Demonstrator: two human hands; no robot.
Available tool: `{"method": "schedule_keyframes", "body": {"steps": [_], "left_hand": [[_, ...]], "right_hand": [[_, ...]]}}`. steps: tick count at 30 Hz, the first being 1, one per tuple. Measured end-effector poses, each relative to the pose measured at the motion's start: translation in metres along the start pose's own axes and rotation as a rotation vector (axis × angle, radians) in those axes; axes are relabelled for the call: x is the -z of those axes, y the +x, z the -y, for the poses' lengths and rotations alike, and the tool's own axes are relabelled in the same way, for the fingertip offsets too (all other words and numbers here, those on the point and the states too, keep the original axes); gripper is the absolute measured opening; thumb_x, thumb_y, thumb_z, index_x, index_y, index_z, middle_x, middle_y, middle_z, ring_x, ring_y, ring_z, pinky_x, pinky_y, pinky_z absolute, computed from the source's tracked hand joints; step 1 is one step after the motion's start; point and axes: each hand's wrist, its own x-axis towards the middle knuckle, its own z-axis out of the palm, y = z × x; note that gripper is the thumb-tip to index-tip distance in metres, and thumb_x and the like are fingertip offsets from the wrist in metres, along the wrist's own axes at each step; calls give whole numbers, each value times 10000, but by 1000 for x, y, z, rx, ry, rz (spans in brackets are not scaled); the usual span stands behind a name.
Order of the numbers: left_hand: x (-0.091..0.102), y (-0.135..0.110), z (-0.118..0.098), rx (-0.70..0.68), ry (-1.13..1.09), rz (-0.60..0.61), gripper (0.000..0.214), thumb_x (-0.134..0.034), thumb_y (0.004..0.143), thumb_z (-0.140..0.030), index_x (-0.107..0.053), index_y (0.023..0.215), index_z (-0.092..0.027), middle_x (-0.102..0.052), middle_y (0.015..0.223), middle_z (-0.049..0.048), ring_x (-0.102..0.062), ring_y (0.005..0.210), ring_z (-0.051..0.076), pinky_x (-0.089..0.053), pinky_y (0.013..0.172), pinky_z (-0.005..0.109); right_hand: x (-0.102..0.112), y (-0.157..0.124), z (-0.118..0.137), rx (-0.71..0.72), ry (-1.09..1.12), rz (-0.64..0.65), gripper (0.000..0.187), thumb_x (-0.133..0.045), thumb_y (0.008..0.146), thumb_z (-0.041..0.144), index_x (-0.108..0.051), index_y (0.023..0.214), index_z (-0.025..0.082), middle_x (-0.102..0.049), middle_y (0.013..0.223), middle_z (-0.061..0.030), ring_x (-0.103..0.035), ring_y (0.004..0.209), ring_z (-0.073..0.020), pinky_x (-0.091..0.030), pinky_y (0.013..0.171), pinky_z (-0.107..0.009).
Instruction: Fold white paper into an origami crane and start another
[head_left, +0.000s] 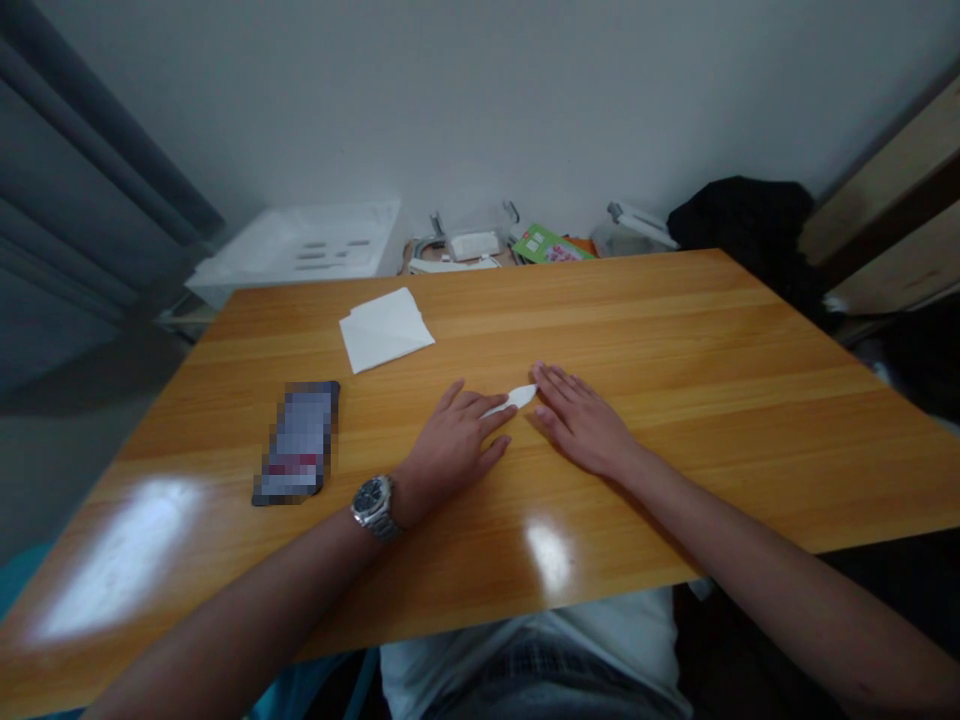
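Both my hands lie flat on a wooden table with a small folded piece of white paper between them. My left hand, with a metal watch at the wrist, rests palm down, fingers stretched toward the paper's left end. My right hand lies palm down, its fingertips touching the paper's right end. Most of the paper is hidden under the fingers. A folded white napkin lies farther back on the left.
A dark phone lies on the table left of my left hand. Behind the table's far edge are a white box, white gadgets, a green packet and a black bag. A grey curtain hangs at the left.
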Motion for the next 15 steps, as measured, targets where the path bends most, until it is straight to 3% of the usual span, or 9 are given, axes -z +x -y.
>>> {"method": "schedule_keyframes", "body": {"steps": [7, 15], "left_hand": [[0, 0, 0, 8, -4, -5, 418, -520, 1013, -389, -602, 1402, -261, -644, 1396, 75, -588, 1238, 271, -205, 1234, 596], [-3, -1, -3, -11, 21, -22, 398, -495, 1034, -375, -600, 1393, -238, -655, 1384, 80, -597, 1227, 271, -122, 1245, 642]], "right_hand": [[2, 4, 5, 212, 22, 45, 653, -326, 1071, 500, -189, 1646, 222, -269, 1682, -86, -231, 1565, -225, -241, 1272, -496], [-1, 5, 7, 206, 12, 114, 667, -314, 1063, 550, -298, 1616, 177, -292, 1671, -103, -276, 1549, -235, -251, 1274, -474]]}}
